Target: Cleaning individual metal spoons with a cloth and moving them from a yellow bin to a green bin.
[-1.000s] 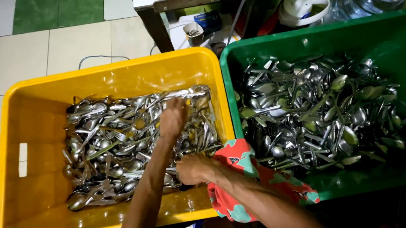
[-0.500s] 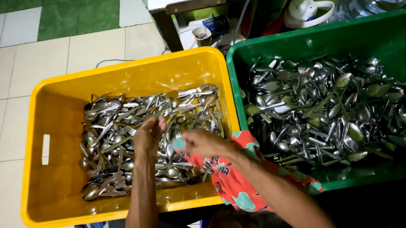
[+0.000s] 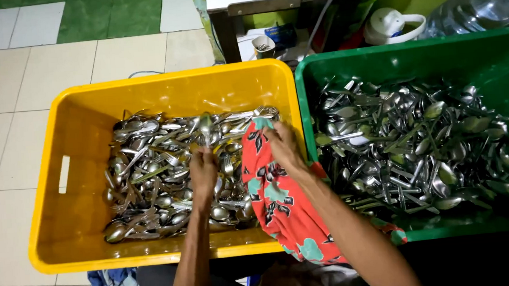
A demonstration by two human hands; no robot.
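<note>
Centre frame, over yellow crate point(image 3: 52, 235): left hand point(image 3: 203, 171) pinching upright spoon point(image 3: 205, 127), right hand point(image 3: 283, 148) gripping red cloth point(image 3: 273, 201). Risk: wet spoon slipping back into cutlery pile point(image 3: 150, 186); cloth snagging on forks.

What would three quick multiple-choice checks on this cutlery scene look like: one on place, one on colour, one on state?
1. Where is the left hand?
A. Over the yellow crate
B. Over the green crate
C. On the floor tiles

2. What colour is the cloth under the right hand?
A. Plain white
B. Red with teal patches
C. Black

3. What is the state of the spoon?
A. Lying flat in the green crate
B. Raised upright in the left hand's grip
C. Wrapped fully in the cloth

Answers: 1 A, the hand sits above the cutlery pile in the yellow crate; 2 B, the fabric is red with teal and dark marks; 3 B, its bowl stands above the closed fingers.
</note>
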